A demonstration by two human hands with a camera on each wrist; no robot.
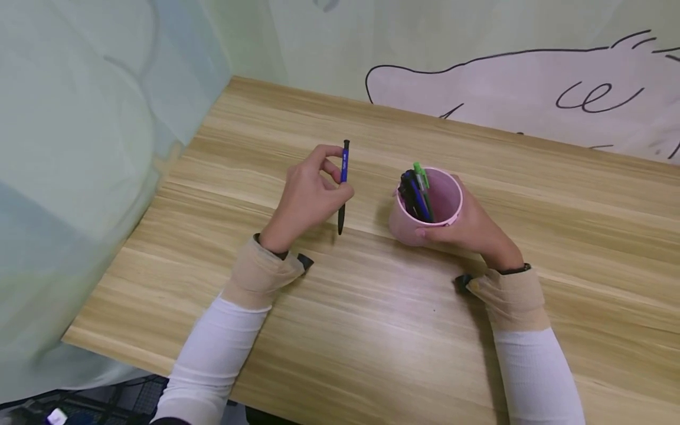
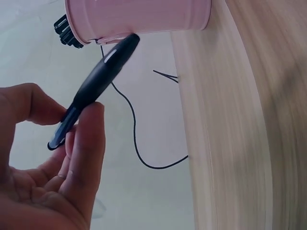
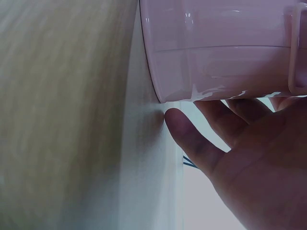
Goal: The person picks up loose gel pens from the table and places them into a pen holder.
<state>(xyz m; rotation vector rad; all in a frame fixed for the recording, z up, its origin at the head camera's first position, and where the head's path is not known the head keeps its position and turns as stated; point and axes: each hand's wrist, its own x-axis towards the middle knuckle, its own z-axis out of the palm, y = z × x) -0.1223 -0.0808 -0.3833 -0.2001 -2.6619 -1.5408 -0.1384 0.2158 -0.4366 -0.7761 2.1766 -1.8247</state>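
My left hand [image 1: 312, 188] pinches a blue and black pen [image 1: 345, 166] between thumb and fingers, nearly upright above the table, its black tip downward. In the left wrist view the dark end of the pen [image 2: 101, 72] points toward the pink cup [image 2: 139, 14]. To the right, my right hand [image 1: 473, 227] holds the pink pen cup [image 1: 405, 227] round its right side, with the thumb at the front. Several pens [image 1: 414, 192], black, blue and green, lean inside it. The right wrist view shows fingers [image 3: 192, 139] beside the pink wall; part of that grip is hidden.
A wood-grain table [image 1: 372, 330] lies under both hands. Its left edge meets a pale hanging cloth [image 1: 79, 177]. Behind the back edge stands a wall covering [image 1: 478, 88] with a line drawing. Dark items [image 1: 95, 407] lie below the table at the front left.
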